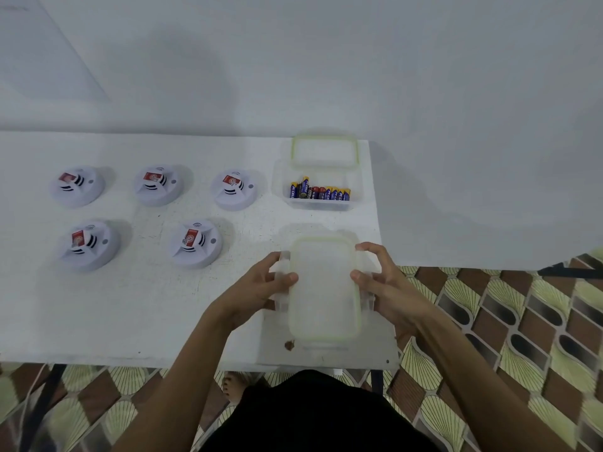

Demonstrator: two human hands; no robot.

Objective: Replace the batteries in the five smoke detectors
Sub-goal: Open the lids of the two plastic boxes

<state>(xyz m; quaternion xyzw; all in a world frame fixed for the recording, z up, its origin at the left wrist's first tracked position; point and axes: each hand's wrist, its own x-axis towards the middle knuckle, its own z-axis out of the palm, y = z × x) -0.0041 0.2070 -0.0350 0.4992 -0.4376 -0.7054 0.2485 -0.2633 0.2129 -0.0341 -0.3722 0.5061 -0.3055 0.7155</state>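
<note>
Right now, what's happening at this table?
A person's left hand and right hand grip the side clips of the near clear plastic box, whose green-edged lid is still on. Behind it, a second clear plastic box stands open with blue and red batteries inside, its loose green-edged lid lying at its far rim. Five round white smoke detectors lie in two rows to the left on the white table, none touched.

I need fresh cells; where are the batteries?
Head view: the batteries lie in the open clear tub at the table's far right, beside the back-row smoke detector, beyond the lidded box.
</note>
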